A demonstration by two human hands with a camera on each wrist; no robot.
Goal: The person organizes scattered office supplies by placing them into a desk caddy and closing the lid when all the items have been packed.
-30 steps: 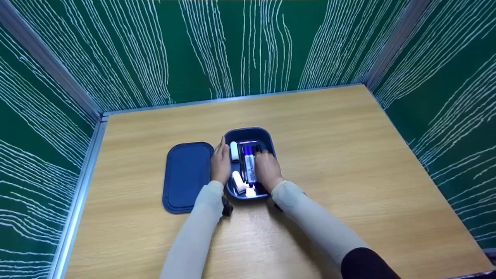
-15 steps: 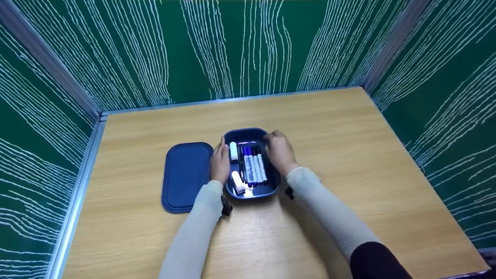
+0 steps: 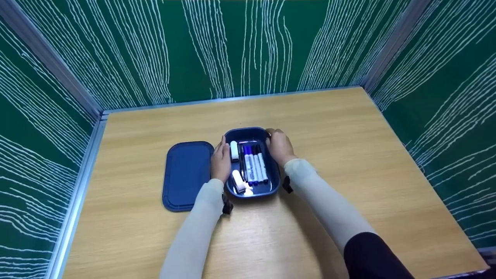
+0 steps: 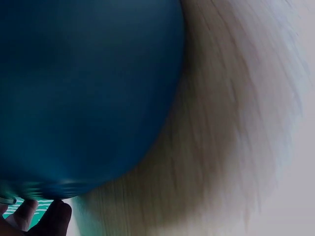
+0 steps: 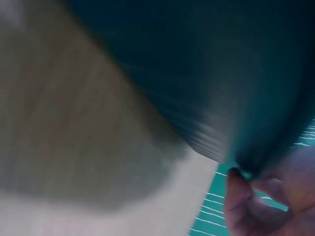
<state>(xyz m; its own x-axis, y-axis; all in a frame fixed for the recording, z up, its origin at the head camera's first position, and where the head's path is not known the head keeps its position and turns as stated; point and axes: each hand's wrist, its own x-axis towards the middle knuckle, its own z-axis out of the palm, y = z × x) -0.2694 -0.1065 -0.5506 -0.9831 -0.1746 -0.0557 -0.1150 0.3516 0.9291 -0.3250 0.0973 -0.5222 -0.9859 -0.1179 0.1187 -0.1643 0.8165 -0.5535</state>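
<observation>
An uncovered dark blue lunch-box-like container (image 3: 252, 193) stands on the table. Several whiteboard markers (image 3: 255, 166) with white barrels and purple or black caps lie side by side in it, along with a slim dark pen (image 3: 242, 164). Two small white rounded pieces lie at its left, an upper one (image 3: 234, 150) and a lower one (image 3: 238, 180). My left hand (image 3: 221, 161) rests along the container's left wall, fingers straight. At the right rear rim, my right hand (image 3: 280, 146) holds the container with bent fingers; the right wrist view shows its fingertips (image 5: 237, 183) at the rim.
A flat dark blue lid (image 3: 188, 176) lies left of the container, its right edge beside my left hand. The wooden table (image 3: 329, 128) is bordered by green panels (image 3: 267, 46) with white wavy lines on the back and both sides.
My right hand has come out of the container, where it covered the black-capped markers, and moved to the right rear rim, now gripping it. My left hand has stayed along the left wall.
</observation>
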